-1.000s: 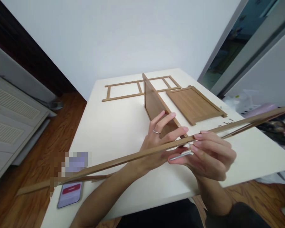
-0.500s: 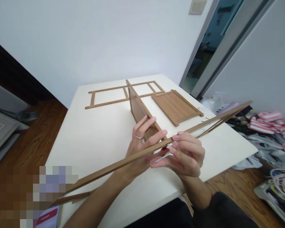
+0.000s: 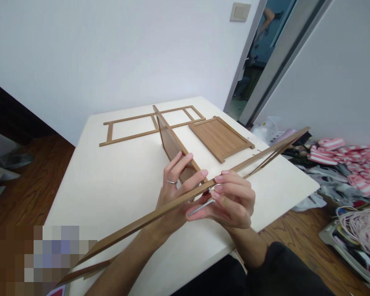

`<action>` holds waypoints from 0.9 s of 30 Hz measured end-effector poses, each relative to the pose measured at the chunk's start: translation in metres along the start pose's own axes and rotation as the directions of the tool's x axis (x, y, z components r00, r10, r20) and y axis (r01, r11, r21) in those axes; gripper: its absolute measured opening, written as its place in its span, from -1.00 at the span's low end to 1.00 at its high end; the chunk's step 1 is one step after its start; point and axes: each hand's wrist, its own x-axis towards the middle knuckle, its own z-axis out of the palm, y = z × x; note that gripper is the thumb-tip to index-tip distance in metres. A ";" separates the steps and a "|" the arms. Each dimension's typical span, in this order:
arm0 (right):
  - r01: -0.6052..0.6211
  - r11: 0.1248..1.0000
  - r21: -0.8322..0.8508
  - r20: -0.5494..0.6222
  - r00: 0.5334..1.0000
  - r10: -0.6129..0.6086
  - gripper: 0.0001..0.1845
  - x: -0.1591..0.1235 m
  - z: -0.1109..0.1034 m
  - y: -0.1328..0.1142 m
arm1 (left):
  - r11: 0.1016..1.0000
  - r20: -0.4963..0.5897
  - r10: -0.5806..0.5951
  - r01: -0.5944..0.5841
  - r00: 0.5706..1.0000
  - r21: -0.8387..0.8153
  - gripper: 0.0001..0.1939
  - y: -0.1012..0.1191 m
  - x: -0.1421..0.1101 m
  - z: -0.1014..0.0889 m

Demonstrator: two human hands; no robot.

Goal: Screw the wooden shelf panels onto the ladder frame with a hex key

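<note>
My left hand (image 3: pixel 175 185), with a ring on one finger, is closed around the near end of an upright wooden panel (image 3: pixel 172 142). That end meets a long wooden frame (image 3: pixel 160 211), which crosses in front of me on a slant. My right hand (image 3: pixel 231 201) pinches a thin metal hex key (image 3: pixel 200 207), its short end at a small screw (image 3: pixel 210 190) on the frame's near side by the joint. Some right fingertips rest on the frame's upper edge. The screw's tip is hidden in the wood.
On the white table (image 3: pixel 117 172) lie a ladder-like wooden frame (image 3: pixel 126 137), a flat wooden panel (image 3: pixel 223 137) and a few small screws (image 3: pixel 256 151). Striped cloth (image 3: pixel 354 160) and a bin of cord (image 3: pixel 362 230) are at the right. A person (image 3: pixel 259 37) shows through the doorway.
My view has swung to the right, so the table and both hands appear further left. Hands, hex key and frame keep nearly the same places relative to each other. A person has appeared in the doorway.
</note>
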 end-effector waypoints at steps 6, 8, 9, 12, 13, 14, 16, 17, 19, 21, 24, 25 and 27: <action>-0.010 0.999 0.034 -0.029 1.000 0.011 -0.59 -0.006 0.001 0.001 | 1.000 -0.006 0.019 -0.019 1.000 -0.016 -0.62 0.001 0.001 0.000; -0.010 0.999 0.032 -0.033 0.999 0.011 -0.60 -0.007 0.001 0.001 | 1.000 -0.014 0.022 -0.022 1.000 -0.017 -0.64 0.001 0.001 0.000; -0.010 1.000 0.028 -0.034 0.999 0.011 -0.63 -0.007 0.001 0.001 | 1.000 -0.019 0.023 -0.023 1.000 -0.018 -0.64 0.001 0.001 0.000; -0.009 1.000 0.022 -0.029 1.000 0.010 -0.71 -0.004 0.002 0.000 | 1.000 -0.032 0.013 -0.014 0.999 -0.025 -0.64 0.001 0.001 0.001; -0.009 1.000 0.023 -0.032 0.999 0.010 -0.72 -0.002 0.002 -0.001 | 1.000 -0.033 0.007 -0.008 0.999 -0.028 -0.63 0.001 0.001 0.001; -0.011 1.000 0.022 -0.034 0.999 0.012 -0.72 -0.001 0.003 -0.002 | 1.000 -0.031 0.003 -0.004 1.000 -0.030 -0.63 0.001 0.000 0.001; -0.013 1.000 0.019 -0.042 0.999 0.014 -0.70 0.001 0.004 -0.003 | 0.999 -0.027 -0.001 0.001 1.000 -0.033 -0.63 0.001 0.000 0.002; -0.013 1.000 0.019 -0.046 0.999 0.014 -0.68 0.002 0.004 -0.004 | 0.999 -0.025 -0.001 0.000 1.000 -0.033 -0.63 0.001 0.000 0.002; -0.016 1.000 0.017 -0.047 0.999 0.016 -0.64 0.001 0.004 -0.005 | 1.000 -0.027 -0.002 0.001 1.000 -0.030 -0.63 0.000 -0.001 0.002; -0.014 1.000 0.015 -0.045 0.999 0.015 -0.63 0.001 0.004 -0.006 | 1.000 -0.032 0.002 -0.003 0.999 -0.025 -0.63 0.000 0.000 0.002; -0.001 1.000 0.006 -0.043 0.999 0.002 -0.62 0.001 0.003 -0.005 | 1.000 -0.034 0.015 -0.016 0.999 -0.015 -0.61 0.000 0.000 0.002; 0.004 1.000 0.003 -0.041 0.999 -0.004 -0.64 0.002 0.003 -0.005 | 1.000 -0.035 0.019 -0.019 0.999 -0.013 -0.60 -0.001 0.000 0.002; 0.006 1.000 -0.005 -0.033 0.999 -0.007 -0.67 0.003 0.003 -0.006 | 1.000 -0.036 0.024 -0.024 0.999 -0.010 -0.59 -0.001 0.001 0.002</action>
